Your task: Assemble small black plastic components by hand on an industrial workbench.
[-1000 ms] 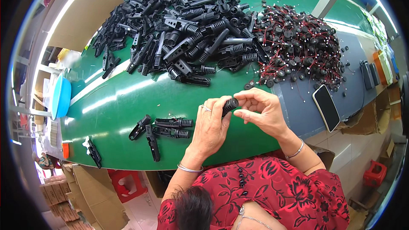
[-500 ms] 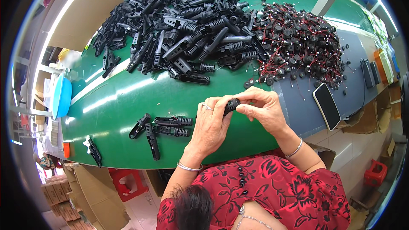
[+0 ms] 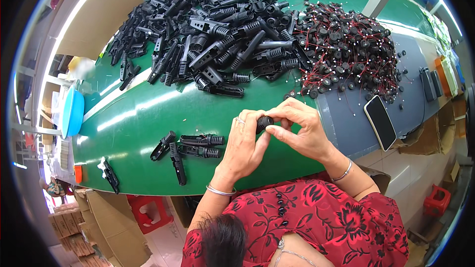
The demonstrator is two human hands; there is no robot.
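My left hand (image 3: 241, 148) is wrapped round a black plastic housing (image 3: 264, 124), with only its ribbed round end showing past the fingers. At that end, my right hand (image 3: 306, 131) has thumb and fingertips pinched against the rim. Whether a small part is also between those fingertips cannot be made out. Left of my left hand, several similar housings (image 3: 176, 165) lie on the green table (image 3: 133, 143). Beyond my hands rises a big heap of black housings (image 3: 213, 39). To its right is a heap of small round black parts with red wires (image 3: 346, 52).
A phone (image 3: 380, 122) lies on the grey mat (image 3: 341, 128) at the right. One more black piece (image 3: 111, 177) sits near the table's left edge. A blue basin (image 3: 72, 112) stands at the far left. Cardboard boxes (image 3: 114, 227) and a red stool (image 3: 148, 215) are below the table edge.
Both hands have shifted slightly left with the housing. Its ribbed end now turns more toward me, and my right thumb has moved onto its rim.
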